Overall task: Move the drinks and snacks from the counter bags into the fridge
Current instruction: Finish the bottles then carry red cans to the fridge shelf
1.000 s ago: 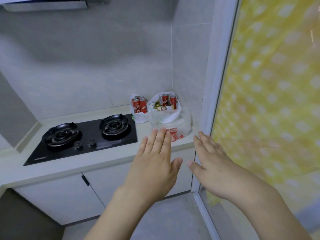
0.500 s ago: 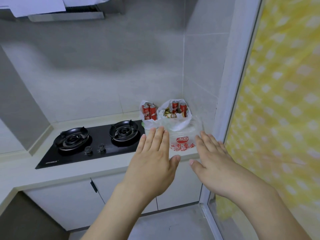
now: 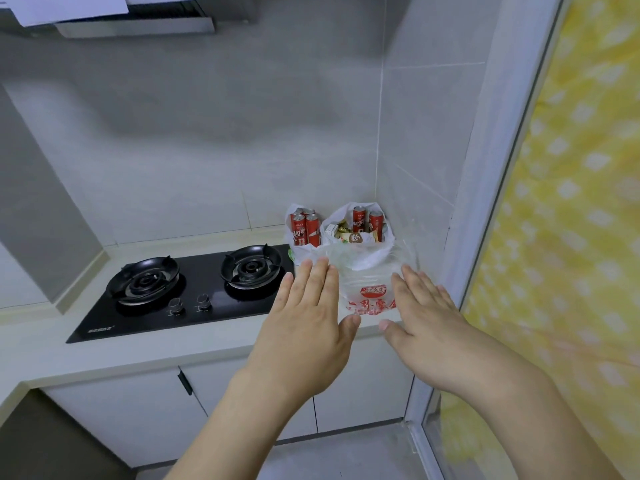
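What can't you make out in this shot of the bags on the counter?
Head view only:
- Fridge: nowhere in frame.
- Clear bag: contents hidden by glare and both hands, left hand and right hand.
- Red cans: labels too small to read.
- Snacks in the white bag: lower ones hidden by its wall.

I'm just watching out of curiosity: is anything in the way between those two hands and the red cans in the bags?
Yes. A clear plastic bag with red print sits at the counter edge, directly between the open left hand and right hand and the white bags holding the red cans. The fridge is out of view.
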A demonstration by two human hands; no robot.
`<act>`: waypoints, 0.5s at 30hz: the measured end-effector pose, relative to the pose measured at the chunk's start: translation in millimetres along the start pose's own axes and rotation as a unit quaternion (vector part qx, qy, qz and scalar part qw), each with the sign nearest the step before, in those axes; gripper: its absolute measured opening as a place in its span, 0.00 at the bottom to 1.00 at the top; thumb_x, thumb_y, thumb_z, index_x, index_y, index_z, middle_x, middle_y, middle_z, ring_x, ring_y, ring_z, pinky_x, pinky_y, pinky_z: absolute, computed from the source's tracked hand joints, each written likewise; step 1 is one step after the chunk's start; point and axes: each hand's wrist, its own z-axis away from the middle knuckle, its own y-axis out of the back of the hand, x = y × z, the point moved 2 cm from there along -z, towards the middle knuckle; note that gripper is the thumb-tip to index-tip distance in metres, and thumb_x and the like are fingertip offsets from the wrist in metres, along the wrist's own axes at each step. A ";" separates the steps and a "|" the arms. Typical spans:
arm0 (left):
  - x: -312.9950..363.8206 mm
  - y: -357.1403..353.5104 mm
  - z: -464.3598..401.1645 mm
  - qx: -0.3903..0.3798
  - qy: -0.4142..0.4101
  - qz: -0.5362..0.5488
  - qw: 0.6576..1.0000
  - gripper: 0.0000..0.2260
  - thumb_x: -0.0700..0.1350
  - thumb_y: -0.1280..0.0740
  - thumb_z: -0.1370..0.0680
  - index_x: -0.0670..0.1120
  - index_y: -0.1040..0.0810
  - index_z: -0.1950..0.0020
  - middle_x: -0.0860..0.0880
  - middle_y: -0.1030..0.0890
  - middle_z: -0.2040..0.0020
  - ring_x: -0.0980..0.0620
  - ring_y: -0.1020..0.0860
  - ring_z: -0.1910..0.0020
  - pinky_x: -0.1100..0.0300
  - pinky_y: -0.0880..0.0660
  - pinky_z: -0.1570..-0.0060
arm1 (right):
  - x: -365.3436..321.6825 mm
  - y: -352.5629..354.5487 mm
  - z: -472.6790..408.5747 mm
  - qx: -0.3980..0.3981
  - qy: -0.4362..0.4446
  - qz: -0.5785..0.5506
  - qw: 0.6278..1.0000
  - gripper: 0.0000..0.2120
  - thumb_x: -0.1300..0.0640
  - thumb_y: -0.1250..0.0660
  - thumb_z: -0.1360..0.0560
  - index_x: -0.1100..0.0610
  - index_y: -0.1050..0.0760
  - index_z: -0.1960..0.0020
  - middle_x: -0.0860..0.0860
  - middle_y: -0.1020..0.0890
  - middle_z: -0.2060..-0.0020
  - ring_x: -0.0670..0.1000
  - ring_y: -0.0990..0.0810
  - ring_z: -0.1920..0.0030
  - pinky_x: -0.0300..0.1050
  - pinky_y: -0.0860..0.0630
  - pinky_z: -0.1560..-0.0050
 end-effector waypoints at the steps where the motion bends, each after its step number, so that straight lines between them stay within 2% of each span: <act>1: 0.0 -0.6 -5.0 0.001 0.004 -0.001 1.000 0.32 0.60 0.57 0.17 0.46 0.65 0.20 0.50 0.68 0.20 0.52 0.70 0.23 0.53 0.68 0.24 | 2.1 2.9 -6.3 0.000 0.003 0.001 1.000 0.33 0.45 0.52 0.17 0.54 0.67 0.21 0.49 0.70 0.24 0.46 0.72 0.25 0.42 0.71 0.30; 15: 4.2 -11.6 -77.6 0.013 0.047 -0.006 0.999 0.32 0.61 0.56 0.17 0.47 0.64 0.19 0.50 0.66 0.20 0.52 0.69 0.23 0.52 0.67 0.23 | 39.1 21.2 -77.2 -0.023 0.038 0.006 0.999 0.33 0.48 0.52 0.17 0.55 0.68 0.22 0.50 0.71 0.24 0.47 0.72 0.25 0.45 0.69 0.27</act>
